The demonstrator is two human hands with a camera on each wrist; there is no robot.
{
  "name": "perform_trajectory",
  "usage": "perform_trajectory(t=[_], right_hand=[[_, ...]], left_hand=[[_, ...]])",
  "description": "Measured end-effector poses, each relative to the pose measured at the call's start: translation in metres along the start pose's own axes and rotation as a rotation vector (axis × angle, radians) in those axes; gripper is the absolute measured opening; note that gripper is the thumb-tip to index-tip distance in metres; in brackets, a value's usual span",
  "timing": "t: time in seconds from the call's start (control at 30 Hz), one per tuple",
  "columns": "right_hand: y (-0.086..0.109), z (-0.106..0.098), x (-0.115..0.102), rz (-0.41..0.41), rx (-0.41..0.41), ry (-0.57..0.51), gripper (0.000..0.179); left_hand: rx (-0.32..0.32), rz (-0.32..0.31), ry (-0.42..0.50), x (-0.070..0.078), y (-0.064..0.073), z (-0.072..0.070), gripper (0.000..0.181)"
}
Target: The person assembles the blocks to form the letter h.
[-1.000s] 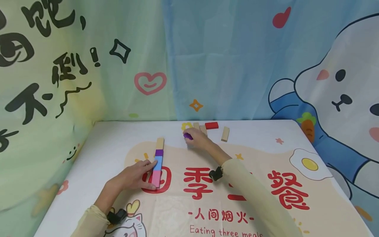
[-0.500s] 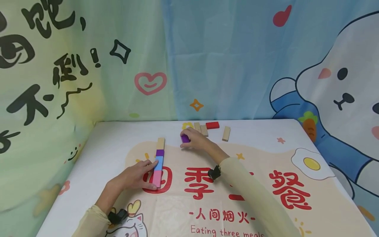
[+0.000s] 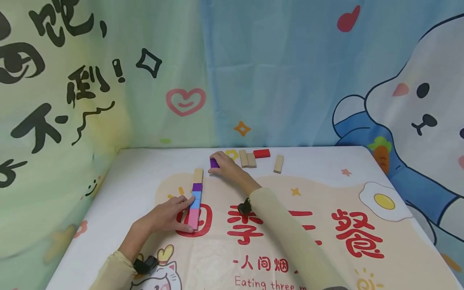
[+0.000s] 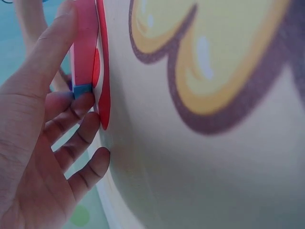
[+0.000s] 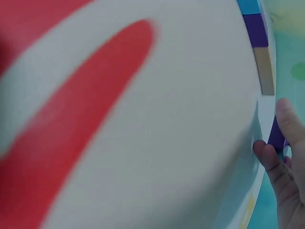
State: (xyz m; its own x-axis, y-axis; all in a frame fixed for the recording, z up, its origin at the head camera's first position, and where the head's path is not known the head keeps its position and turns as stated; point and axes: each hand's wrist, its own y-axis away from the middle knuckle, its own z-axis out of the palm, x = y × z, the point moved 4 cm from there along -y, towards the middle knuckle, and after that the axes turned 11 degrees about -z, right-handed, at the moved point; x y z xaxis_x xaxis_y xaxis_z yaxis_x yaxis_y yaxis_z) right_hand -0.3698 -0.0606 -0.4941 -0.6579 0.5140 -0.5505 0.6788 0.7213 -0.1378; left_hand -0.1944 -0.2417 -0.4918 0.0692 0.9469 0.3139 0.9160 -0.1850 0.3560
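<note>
In the head view a straight row of wooden blocks lies on the table: a pink block (image 3: 194,218) nearest, then a blue block (image 3: 196,199), a short purple block (image 3: 197,187) and a plain wood block (image 3: 198,175) at the far end. My left hand (image 3: 167,215) rests beside this row, thumb at the pink block's near end and index finger along the blue block's side. In the left wrist view its other fingers are loosely bent. Beyond the row and to its right, my right hand (image 3: 226,167) pinches another purple block (image 3: 214,163) between thumb and fingers.
Near the table's back edge lie two plain wood blocks (image 3: 247,159) side by side, a red block (image 3: 262,154) and another plain wood block (image 3: 278,164). A printed cloth (image 3: 275,249) covers the table, and a patterned curtain (image 3: 261,100) hangs behind it.
My right hand has moved left with the purple block, away from the loose blocks and toward the row's far end. The left hand has stayed in place beside the row.
</note>
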Motion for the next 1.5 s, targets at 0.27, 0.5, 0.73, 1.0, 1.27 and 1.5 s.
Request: perform_trajectory(t=[0.27,0.5,0.73,1.0,1.27,1.5], right_hand=[[-0.020,0.004,-0.007,0.032,0.003,0.041,0.048],[-0.027,0.005,-0.010,0.033,-0.041,0.015,0.049],[-0.036,0.000,-0.011,0.022,-0.085,-0.007,0.054],[-0.040,0.001,-0.010,-0.081,-0.148,0.052,0.049],[-0.048,0.009,-0.007,-0.149,-0.191,0.034,0.042],[-0.052,0.012,-0.009,-0.199,-0.199,0.042,0.034]], left_hand=[[0.001,0.009,0.018,0.005,0.001,0.000,0.100],[-0.009,-0.021,0.007,0.004,0.001,-0.001,0.101],[-0.009,-0.019,0.011,0.002,0.000,0.000,0.100],[-0.025,-0.018,0.014,-0.001,0.000,0.002,0.101],[-0.024,-0.025,0.008,-0.001,0.000,0.003,0.101],[-0.021,-0.035,0.016,-0.003,-0.001,0.000,0.100]])
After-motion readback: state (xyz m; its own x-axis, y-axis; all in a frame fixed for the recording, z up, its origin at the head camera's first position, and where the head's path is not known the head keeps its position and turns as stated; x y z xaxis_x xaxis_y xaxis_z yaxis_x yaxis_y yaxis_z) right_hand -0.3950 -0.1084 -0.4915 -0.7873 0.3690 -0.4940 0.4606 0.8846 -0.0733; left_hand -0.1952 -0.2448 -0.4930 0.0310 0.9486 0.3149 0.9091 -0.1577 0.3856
